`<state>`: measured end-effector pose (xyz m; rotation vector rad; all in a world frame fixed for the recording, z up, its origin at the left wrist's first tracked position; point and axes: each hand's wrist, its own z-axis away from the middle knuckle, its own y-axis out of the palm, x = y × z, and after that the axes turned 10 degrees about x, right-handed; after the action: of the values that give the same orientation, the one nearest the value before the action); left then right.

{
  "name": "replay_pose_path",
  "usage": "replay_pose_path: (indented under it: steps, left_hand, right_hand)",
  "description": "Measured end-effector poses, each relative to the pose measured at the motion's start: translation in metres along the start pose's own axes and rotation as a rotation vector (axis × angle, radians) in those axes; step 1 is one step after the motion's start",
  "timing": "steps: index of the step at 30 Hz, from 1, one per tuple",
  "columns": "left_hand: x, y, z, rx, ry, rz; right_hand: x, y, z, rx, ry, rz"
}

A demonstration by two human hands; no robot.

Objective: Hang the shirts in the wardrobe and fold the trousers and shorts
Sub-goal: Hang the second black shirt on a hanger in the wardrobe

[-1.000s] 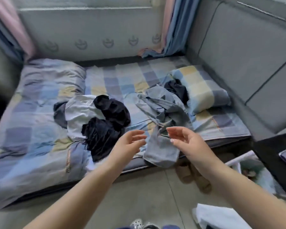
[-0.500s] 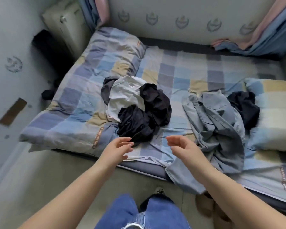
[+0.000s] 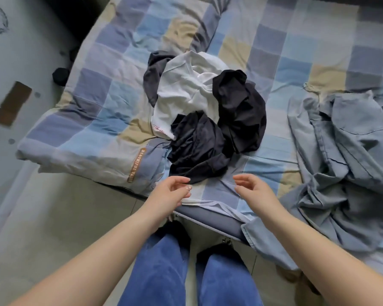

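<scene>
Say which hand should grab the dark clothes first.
Left, probably. The left hand hangs open with fingertips right at the near hem of the dark clothes. The right hand, also open, hovers over bare bedsheet, farther from the pile.

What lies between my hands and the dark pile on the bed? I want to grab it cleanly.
Nothing visible does. The left hand and right hand hover open, holding nothing, over the bed's near edge, just short of the dark garment. Only bare checked sheet shows in the gap.
</scene>
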<state>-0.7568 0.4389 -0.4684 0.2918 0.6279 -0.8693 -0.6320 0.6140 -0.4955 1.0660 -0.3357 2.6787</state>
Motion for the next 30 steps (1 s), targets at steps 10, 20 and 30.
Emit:
replay_pose_path:
  steps: [10,20,30]
  left_hand:
    - [0.059,-0.012,-0.210,0.025,-0.087,-0.210]
    - [0.121,-0.010,-0.323,0.090,-0.024,-0.340]
    - [0.097,0.001,-0.294,0.143,0.208,-0.299]
  right_hand:
    - [-0.092,0.045,-0.191,-0.021,0.216,0.100]
    - [-0.164,0.064,-0.299,-0.321,0.176,-0.262]
    - [-0.111,0.070,-0.261,0.016,0.037,-0.511]
